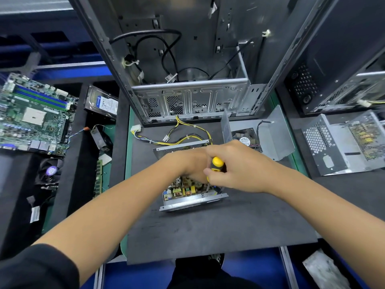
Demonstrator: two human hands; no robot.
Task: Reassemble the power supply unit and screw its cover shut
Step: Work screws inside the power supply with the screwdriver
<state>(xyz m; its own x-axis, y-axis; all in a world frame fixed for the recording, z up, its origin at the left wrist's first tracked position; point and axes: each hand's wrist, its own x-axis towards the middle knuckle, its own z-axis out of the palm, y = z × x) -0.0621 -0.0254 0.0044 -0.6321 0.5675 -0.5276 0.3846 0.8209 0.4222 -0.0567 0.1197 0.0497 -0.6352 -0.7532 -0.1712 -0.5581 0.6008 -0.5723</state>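
Centrally, right hand (235,170) grips screwdriver (216,163) at power supply (187,203) near edge.

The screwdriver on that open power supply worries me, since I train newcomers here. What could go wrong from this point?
The screwdriver, gripped by the right hand, has its tip beside the exposed circuit board; a slip could gouge components. The left hand rests over the board, so it could be jabbed. The cover with its fan lies apart, still to be fitted.
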